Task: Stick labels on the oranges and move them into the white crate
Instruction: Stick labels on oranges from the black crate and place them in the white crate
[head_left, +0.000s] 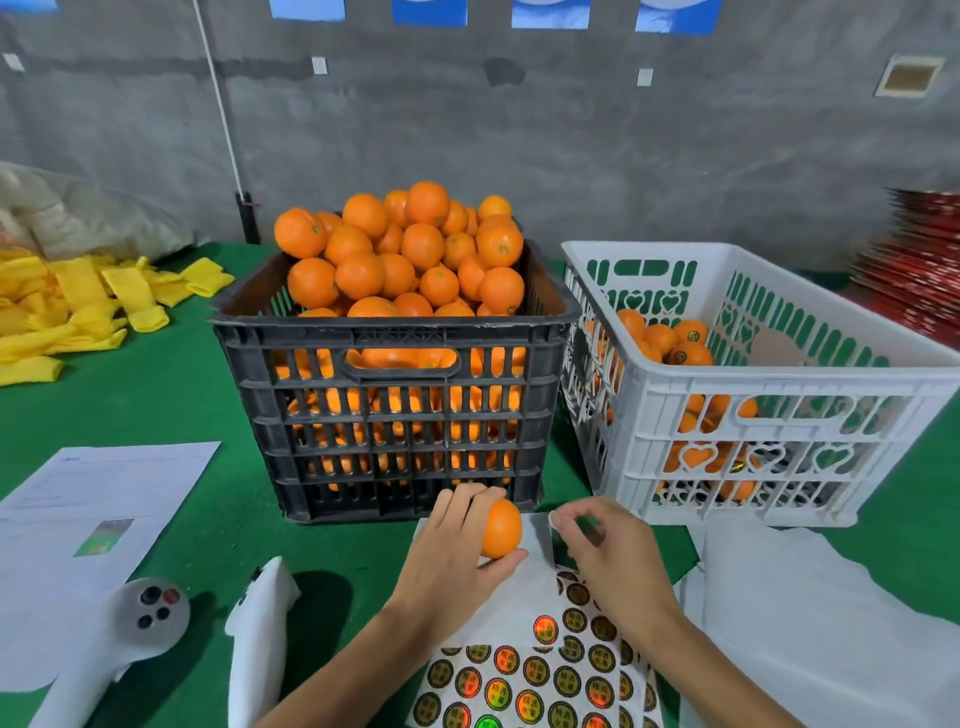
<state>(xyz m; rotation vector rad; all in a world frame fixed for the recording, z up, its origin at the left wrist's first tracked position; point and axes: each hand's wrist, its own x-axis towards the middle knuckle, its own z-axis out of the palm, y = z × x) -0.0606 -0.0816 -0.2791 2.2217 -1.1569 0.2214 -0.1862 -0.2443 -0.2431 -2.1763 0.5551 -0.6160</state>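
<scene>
My left hand (457, 540) grips one orange (502, 527) just in front of the black crate (395, 410), which is heaped with oranges (400, 249). My right hand (608, 556) hovers beside that orange, thumb and forefinger pinched together over the curled top of the label sheet (530, 675); whether a label sits between the fingertips is too small to tell. Round dark and gold labels cover the sheet near the front edge. The white crate (779, 400) stands to the right with several labelled oranges (675, 343) in it.
Green cloth covers the table (171, 395). Yellow foam sleeves (78, 306) lie at the back left, a printed paper (88, 514) at the left, two white handheld devices (156, 618) at the front left, white sheets (810, 613) at the front right, red cartons (919, 270) at the far right.
</scene>
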